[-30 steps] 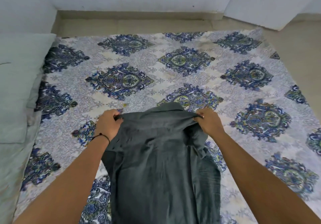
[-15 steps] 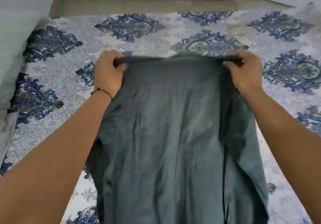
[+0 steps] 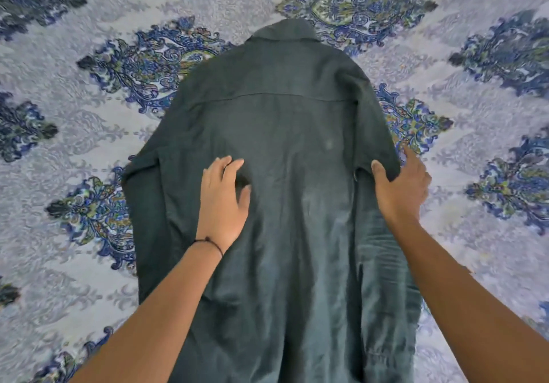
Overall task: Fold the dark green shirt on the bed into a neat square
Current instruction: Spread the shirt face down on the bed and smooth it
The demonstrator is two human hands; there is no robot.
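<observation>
The dark green shirt lies back side up on the bed, collar at the far end, its hem running off the bottom of the view. My left hand rests flat on the cloth left of the middle, fingers spread. My right hand is at the shirt's right edge, thumb on top of the cloth and fingers under or beside the sleeve edge, pinching it. A sleeve lies folded along the left side.
The bed is covered by a pale sheet printed with blue and green medallions, and it fills the whole view around the shirt. Bare sheet lies to the left, right and beyond the collar.
The shirt, held up by its top edge with both hands before, now lies spread flat on the bed. Both hands have let go of the top and moved down to its middle.
</observation>
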